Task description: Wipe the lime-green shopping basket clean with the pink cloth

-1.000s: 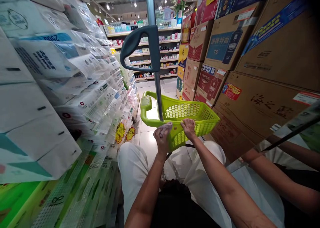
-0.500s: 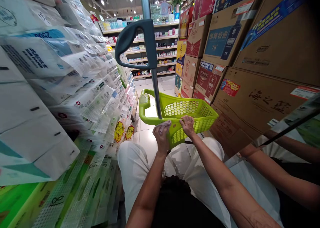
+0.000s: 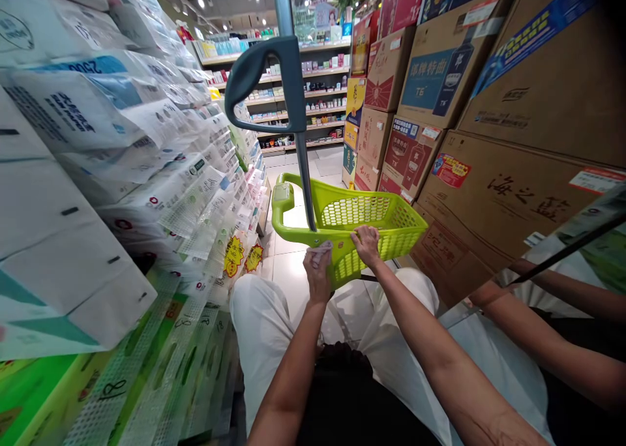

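Observation:
A lime-green shopping basket [image 3: 391, 221] stands on the aisle floor in front of me, with a grey pull handle [image 3: 288, 84] on a metal pole rising from its near rim. My left hand [image 3: 317, 270] presses a pale cloth [image 3: 321, 246] against the basket's near rim, just below the pole's foot. My right hand [image 3: 368, 245] grips the same rim a little to the right. The basket looks empty inside.
Wrapped tissue packs [image 3: 122, 165] are stacked high along the left. Brown cardboard cartons [image 3: 493, 146] are piled along the right. A reflective panel [image 3: 562, 283] at lower right mirrors my arm. Store shelves [image 3: 313, 94] stand at the aisle's far end.
My left hand with the cloth has slid slightly down and along the near rim. My right hand stays on the rim. The view has shifted a little.

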The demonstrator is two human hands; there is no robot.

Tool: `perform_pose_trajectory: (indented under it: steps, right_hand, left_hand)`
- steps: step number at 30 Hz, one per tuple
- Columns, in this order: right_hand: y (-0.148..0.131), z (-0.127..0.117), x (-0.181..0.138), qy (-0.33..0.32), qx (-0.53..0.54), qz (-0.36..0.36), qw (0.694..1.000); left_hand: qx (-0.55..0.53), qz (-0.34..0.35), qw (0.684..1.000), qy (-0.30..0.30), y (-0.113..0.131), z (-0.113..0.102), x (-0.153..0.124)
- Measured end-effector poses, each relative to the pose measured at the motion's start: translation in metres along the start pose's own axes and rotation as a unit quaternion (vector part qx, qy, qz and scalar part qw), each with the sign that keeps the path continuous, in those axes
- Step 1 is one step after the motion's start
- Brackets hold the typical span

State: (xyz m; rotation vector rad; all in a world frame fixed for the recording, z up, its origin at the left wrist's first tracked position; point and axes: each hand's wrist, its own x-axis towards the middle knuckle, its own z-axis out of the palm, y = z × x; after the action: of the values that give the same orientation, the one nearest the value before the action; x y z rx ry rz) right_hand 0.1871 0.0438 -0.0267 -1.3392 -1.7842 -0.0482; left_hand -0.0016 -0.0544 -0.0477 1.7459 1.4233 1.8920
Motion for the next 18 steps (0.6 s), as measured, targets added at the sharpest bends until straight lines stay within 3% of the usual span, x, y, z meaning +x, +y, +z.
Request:
perform_pose_trajectory:
  steps: [4, 9, 12, 18]
  right_hand:
    - [-0.001, -0.003, -0.002, -0.001, 0.003, 0.002, 1.000]
    - [-0.001, -0.003, -0.003, 0.000, 0.006, 0.001, 1.000]
    - [-0.002, -0.002, -0.003, 0.005, 0.014, 0.001, 1.000]
    - [-0.003, -0.003, -0.003, -0.004, -0.011, 0.002, 1.000]
  left_hand:
    - [0.024, 0.025, 0.999, -0.003, -0.003, 0.002, 0.007]
    - [-0.012, -0.057, 0.998, -0.039, -0.023, -0.001, -0.030]
    - [-0.033, -0.078, 0.995, -0.045, -0.028, -0.001, -0.038]
    - [0.028, 0.012, 0.999, -0.012, -0.011, 0.005, -0.005]
